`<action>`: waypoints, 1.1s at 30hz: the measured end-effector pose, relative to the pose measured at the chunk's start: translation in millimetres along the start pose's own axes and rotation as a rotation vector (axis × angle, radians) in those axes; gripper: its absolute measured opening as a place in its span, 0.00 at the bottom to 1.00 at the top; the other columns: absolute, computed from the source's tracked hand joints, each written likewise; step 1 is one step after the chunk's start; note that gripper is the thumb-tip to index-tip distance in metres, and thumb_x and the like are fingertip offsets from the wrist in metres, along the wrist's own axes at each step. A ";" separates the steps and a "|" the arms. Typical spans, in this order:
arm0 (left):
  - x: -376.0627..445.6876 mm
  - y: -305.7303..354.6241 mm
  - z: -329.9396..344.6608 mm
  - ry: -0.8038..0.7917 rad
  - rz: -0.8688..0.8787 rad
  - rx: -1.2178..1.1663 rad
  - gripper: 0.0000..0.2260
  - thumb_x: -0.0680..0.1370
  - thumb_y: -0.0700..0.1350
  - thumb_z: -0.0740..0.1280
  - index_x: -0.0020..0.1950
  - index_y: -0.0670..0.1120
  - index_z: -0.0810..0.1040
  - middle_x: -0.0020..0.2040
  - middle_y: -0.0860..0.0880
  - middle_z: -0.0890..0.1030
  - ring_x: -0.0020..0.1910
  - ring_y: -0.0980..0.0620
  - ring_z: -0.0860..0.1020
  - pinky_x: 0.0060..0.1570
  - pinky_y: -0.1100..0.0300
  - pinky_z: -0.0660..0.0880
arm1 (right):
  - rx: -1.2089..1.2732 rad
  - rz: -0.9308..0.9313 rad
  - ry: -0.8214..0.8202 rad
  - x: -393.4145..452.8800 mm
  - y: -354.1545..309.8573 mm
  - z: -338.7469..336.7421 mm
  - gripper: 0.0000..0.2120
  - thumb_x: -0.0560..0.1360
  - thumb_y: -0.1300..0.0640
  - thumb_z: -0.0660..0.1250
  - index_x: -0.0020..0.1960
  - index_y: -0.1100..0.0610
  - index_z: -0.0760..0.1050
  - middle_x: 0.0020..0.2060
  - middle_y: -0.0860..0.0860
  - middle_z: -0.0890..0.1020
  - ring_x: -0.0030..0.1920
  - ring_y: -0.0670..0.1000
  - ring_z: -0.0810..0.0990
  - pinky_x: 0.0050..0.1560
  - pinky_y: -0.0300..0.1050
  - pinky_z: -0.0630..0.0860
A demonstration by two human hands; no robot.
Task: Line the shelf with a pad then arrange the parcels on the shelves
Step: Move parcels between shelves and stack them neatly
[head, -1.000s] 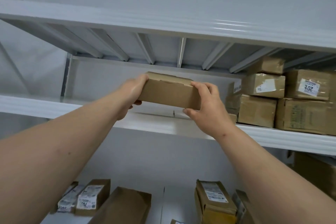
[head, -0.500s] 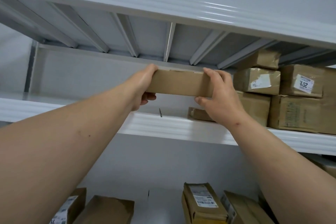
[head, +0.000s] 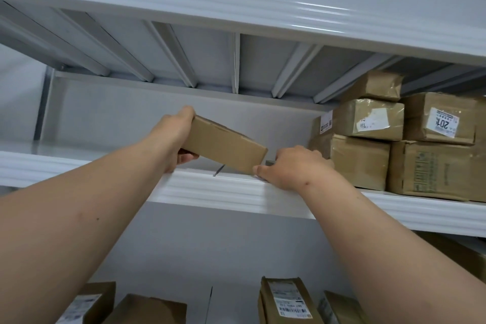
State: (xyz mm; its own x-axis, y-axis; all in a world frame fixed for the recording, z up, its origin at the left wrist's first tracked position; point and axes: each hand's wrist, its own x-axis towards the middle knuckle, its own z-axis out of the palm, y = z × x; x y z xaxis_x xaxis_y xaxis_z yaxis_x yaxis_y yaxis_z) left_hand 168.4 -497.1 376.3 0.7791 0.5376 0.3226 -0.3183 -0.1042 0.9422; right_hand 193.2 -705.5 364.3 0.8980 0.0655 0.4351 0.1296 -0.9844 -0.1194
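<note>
Pale grey wall (head: 110, 116) behind the racking; 6 slanted metal ribs (head: 172, 56) beneath the upper deck

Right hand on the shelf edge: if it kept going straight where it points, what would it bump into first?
Probably the stack of taped parcels just beyond the right hand, on the same shelf. Depth is hard to judge, so it might slide past their near corner toward the back wall.

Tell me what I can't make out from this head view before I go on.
- Right hand: fingers hidden behind its own back; grip unclear.
- Shelf surface: hidden below its front lip; pad unconfirmed.
- Brown box: far face turned away.
- Stacked parcels: cut off at right edge.
- "20" label: small print unreadable.
</note>
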 end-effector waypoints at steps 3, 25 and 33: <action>1.2 0.3 -7.1 0.037 0.017 0.071 0.13 0.78 0.56 0.57 0.52 0.48 0.72 0.52 0.41 0.80 0.39 0.43 0.82 0.27 0.62 0.67 | -0.018 0.020 -0.066 7.6 -2.1 2.5 0.26 0.63 0.30 0.57 0.52 0.46 0.72 0.59 0.50 0.77 0.65 0.60 0.69 0.62 0.61 0.68; -29.6 5.5 19.9 -0.246 0.040 0.376 0.11 0.81 0.53 0.58 0.47 0.47 0.73 0.43 0.45 0.76 0.41 0.44 0.77 0.39 0.57 0.66 | 0.311 -0.080 0.479 -3.7 -9.6 -45.1 0.28 0.76 0.29 0.50 0.54 0.50 0.75 0.58 0.52 0.77 0.65 0.59 0.67 0.60 0.63 0.67; -40.8 4.2 73.7 -0.332 0.151 0.557 0.16 0.85 0.50 0.55 0.63 0.43 0.74 0.60 0.41 0.79 0.60 0.42 0.77 0.50 0.55 0.70 | 0.378 -0.190 0.274 3.5 32.6 -41.9 0.25 0.78 0.35 0.57 0.51 0.55 0.77 0.54 0.55 0.81 0.58 0.58 0.76 0.59 0.50 0.73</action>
State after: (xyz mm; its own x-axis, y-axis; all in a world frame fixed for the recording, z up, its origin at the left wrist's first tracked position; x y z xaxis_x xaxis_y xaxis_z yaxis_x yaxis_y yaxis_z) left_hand 175.1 -581.2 373.7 0.9013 0.2061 0.3811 -0.1794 -0.6232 0.7612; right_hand 183.0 -744.2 399.2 0.7072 0.1423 0.6926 0.4684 -0.8280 -0.3081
